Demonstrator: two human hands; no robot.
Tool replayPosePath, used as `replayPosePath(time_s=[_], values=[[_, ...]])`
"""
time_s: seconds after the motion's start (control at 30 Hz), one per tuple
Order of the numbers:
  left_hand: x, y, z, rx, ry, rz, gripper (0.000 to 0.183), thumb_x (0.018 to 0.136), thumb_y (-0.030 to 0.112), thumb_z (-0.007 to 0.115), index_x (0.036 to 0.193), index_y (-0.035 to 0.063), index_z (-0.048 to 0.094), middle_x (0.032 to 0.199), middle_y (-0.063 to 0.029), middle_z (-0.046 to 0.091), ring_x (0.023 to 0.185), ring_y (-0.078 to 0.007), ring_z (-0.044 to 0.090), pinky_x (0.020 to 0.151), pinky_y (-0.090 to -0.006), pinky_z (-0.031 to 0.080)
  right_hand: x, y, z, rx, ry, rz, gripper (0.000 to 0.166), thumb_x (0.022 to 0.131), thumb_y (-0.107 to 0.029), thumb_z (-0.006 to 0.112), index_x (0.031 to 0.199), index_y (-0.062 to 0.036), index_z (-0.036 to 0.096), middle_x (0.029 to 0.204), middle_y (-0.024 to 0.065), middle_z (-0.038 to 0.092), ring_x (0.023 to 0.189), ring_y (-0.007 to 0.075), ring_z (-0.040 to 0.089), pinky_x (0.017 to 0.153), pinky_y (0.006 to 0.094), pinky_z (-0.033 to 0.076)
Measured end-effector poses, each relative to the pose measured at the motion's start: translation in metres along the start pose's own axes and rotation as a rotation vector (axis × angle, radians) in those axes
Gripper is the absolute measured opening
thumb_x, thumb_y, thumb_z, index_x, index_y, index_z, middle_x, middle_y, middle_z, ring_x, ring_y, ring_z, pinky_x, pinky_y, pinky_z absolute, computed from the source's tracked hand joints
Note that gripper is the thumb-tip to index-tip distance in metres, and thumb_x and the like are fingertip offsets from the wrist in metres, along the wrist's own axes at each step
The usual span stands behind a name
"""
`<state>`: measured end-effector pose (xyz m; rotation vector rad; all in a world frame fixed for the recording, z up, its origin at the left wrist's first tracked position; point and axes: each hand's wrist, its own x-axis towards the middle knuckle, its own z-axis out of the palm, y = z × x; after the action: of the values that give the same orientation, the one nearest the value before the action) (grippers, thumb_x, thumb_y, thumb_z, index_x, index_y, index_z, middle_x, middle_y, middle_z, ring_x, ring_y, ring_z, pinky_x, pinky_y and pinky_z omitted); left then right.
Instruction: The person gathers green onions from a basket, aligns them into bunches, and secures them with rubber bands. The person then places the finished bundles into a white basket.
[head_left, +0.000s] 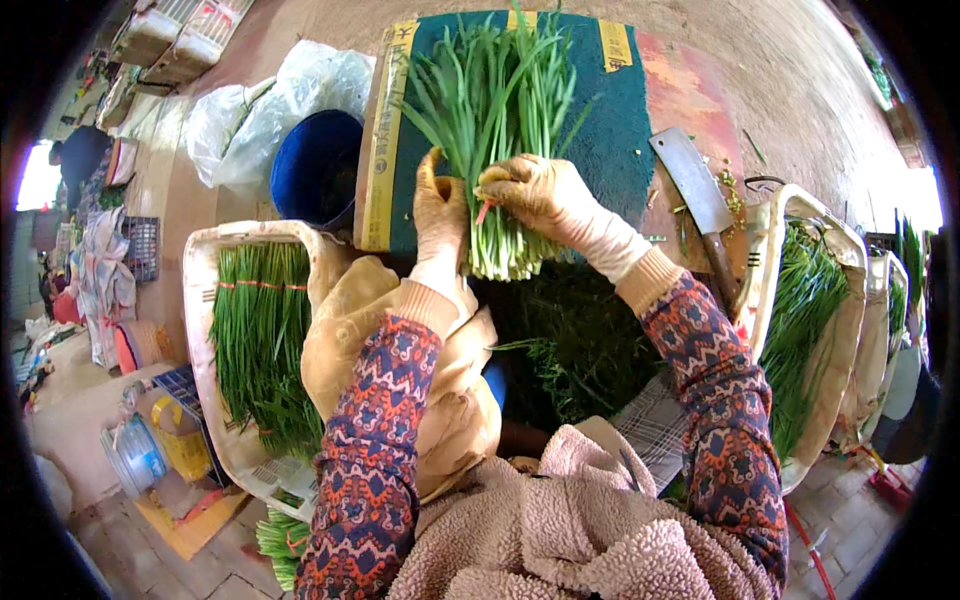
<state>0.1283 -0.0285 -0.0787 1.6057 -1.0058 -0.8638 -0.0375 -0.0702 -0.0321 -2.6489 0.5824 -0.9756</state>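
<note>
A thick bunch of long green leafy stalks (499, 97) lies on a dark green board (615, 135), its pale cut ends towards me. My left hand (440, 206), in a stained, light-coloured glove, rests against the bunch's left side, with thumb and fingers apart. From the right, my right hand (536, 191), gloved too, is closed over the lower stalks. A short piece of red band (484, 211) shows at its fingertips; how far it goes round the stalks is hidden. A cleaver (694, 180) with a wooden handle lies to the right of the board.
Tied green bundles (262, 330) fill a white crate (196, 300) at my left. Loose greens (806, 300) lie in another lined crate (776, 217) at my right. Behind the left crate are a blue bucket (315, 165) and clear plastic bags (300, 82). Dark green trimmings (570, 337) lie below the board.
</note>
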Motion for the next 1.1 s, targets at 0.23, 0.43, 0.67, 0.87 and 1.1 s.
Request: replayPosePath(time_s=[0.23, 0.43, 0.67, 0.87, 1.1], values=[[-0.053, -0.012, 0.002, -0.664, 0.129, -0.381, 0.048, 0.083, 0.004, 0.053, 0.127, 0.0021, 0.036, 0.075, 0.0017, 0.048, 0.062, -0.0073, 0.043, 0.057, -0.0208, 0.04, -0.033, -0.016, 0.023, 0.265, -0.138, 0.134, 0.013, 0.078, -0.016, 0.063, 0.088, -0.007, 0.064, 0.09, 0.0074, 0.063, 0.079, 0.0277, 0.061, 0.066, 0.0332, 0.05], [-0.058, -0.006, 0.014, -0.956, 0.112, -0.308, 0.053, 0.084, -0.004, 0.051, 0.131, 0.0095, 0.032, 0.091, -0.0037, 0.051, 0.079, -0.0122, 0.05, 0.073, -0.0263, 0.045, -0.002, -0.034, 0.024, 0.181, -0.17, 0.042, 0.02, 0.075, -0.017, 0.06, 0.094, -0.0127, 0.061, 0.094, 0.0078, 0.061, 0.083, 0.0284, 0.061, 0.069, 0.0354, 0.05], [-0.054, -0.069, 0.014, -0.818, 0.045, -0.201, 0.06, 0.079, -0.005, 0.057, 0.132, 0.0101, 0.032, 0.097, -0.0043, 0.051, 0.083, -0.0126, 0.051, 0.075, -0.0263, 0.046, 0.027, -0.037, 0.062, -0.135, -0.66, 0.423, 0.02, 0.077, -0.026, 0.056, 0.089, -0.0136, 0.067, 0.085, 0.0093, 0.065, 0.082, 0.0297, 0.061, 0.072, 0.0373, 0.049], [-0.066, -0.085, -0.011, -0.201, -0.038, -0.157, 0.056, 0.077, -0.002, 0.06, 0.129, 0.0074, 0.041, 0.075, 0.0021, 0.053, 0.066, -0.0069, 0.048, 0.061, -0.0199, 0.042, 0.024, -0.031, 0.069, -0.387, -0.866, 0.448, 0.02, 0.074, -0.023, 0.058, 0.09, -0.0168, 0.068, 0.086, 0.0068, 0.066, 0.083, 0.0258, 0.062, 0.072, 0.0358, 0.049], [-0.072, -0.068, -0.015, -0.55, -0.036, -0.098, 0.052, 0.08, -0.003, 0.057, 0.128, 0.0061, 0.039, 0.08, -0.0023, 0.059, 0.071, -0.0092, 0.055, 0.066, -0.0214, 0.045, 0.013, -0.032, 0.053, -0.358, -0.824, 0.524, 0.019, 0.075, -0.024, 0.056, 0.089, -0.0167, 0.068, 0.083, 0.0087, 0.066, 0.082, 0.0273, 0.062, 0.07, 0.0367, 0.05]])
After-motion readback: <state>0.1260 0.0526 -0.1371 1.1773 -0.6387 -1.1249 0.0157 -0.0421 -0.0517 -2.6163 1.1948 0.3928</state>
